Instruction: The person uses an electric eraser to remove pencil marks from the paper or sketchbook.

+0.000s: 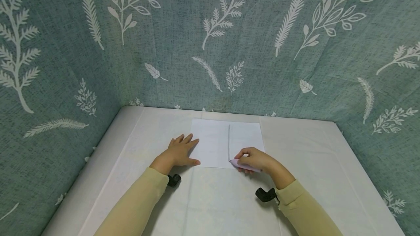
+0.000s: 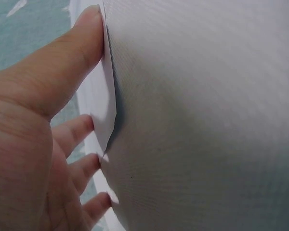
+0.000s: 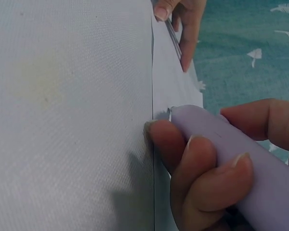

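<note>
A white sheet of paper lies on the white-covered table, and a straight grey line runs down it. My left hand rests spread at the sheet's left edge, thumb and index finger on the paper. The left wrist view shows its thumb along the paper's near edge, which lifts slightly. In my right hand is a thick lavender pen-shaped tool, pinched between thumb and fingers. Its narrow tip meets the line's lower end, close to the sheet's near edge. The palm side hides part of the tool.
The table has a white cloth with faint creases. Green-blue fabric with white leaf prints hangs at the back and both sides. Black camera mounts sit at both wrists, below light yellow-green sleeves.
</note>
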The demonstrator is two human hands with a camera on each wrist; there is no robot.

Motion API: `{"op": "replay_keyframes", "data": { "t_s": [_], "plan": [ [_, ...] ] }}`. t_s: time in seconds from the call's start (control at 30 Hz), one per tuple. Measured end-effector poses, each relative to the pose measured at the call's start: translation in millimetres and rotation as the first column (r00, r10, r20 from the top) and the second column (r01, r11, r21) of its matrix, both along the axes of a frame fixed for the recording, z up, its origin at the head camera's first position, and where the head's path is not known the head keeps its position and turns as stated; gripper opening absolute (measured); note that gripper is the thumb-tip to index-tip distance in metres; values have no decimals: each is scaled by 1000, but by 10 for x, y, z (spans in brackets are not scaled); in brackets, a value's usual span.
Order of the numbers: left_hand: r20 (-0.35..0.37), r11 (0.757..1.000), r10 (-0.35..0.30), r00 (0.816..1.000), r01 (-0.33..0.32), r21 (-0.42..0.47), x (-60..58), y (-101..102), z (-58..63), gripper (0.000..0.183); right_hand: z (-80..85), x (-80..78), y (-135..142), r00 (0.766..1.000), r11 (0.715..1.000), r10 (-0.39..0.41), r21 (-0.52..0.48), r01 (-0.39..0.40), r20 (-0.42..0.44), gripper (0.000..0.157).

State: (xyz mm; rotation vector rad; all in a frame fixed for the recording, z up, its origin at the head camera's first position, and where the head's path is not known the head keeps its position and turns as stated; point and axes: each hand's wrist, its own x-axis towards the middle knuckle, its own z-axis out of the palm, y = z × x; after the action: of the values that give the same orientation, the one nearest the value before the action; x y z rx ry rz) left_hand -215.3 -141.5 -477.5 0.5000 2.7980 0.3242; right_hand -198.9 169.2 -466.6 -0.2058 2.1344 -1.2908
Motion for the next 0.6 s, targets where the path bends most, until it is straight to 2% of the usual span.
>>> {"op": "replay_keyframes", "data": {
  "t_s": [0.2,0.6],
  "plan": [
    [3,1000,1,1000,-1,4,10,5,14,92,-30,-19,20,1000,1000,7,-29,-6,22,20],
    [2,1000,14,1000,-14,-4,1,6,-20,92,9,4,-6,1000,999,1,-47,0,26,21]
  ]
}}
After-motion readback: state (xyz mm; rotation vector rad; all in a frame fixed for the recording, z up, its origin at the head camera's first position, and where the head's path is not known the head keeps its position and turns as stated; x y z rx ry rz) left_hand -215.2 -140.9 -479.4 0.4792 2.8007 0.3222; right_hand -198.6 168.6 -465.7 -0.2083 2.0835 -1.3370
